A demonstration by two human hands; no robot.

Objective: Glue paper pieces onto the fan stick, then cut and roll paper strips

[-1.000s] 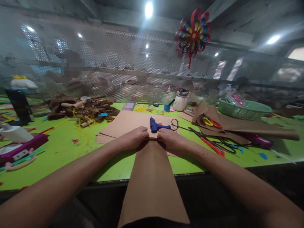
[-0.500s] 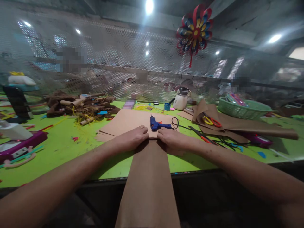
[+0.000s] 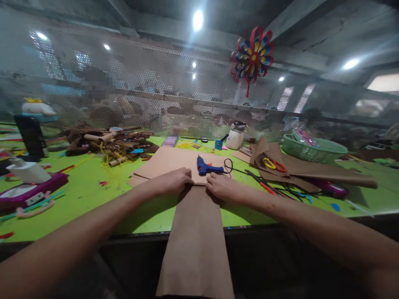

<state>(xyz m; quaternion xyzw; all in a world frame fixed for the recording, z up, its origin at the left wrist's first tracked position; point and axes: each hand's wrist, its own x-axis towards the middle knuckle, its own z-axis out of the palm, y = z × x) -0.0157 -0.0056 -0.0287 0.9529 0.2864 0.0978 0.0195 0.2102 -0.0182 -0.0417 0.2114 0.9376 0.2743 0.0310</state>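
Observation:
A long strip of brown paper (image 3: 196,236) runs from the green table (image 3: 84,195) over its front edge toward me. My left hand (image 3: 173,182) and my right hand (image 3: 222,187) press on the strip's far end, fingers curled over its folded edge, thumbs close together. Under that end lie larger brown sheets (image 3: 168,160). A blue glue gun (image 3: 207,167) rests on those sheets just beyond my right hand, its black cord looping to the right.
Red-handled scissors (image 3: 264,186) and yellow-and-red scissors (image 3: 274,164) lie right of my hands among crumpled brown paper (image 3: 311,168). A green basket (image 3: 313,149) stands far right, a white pot (image 3: 235,136) at the back. Brown scraps (image 3: 106,143) pile up at left. A perforated screen closes the table's back.
Both hands stay on the strip's far end, fingers kneading the fold slightly. The view has shifted a little; the strip and the tools have not moved.

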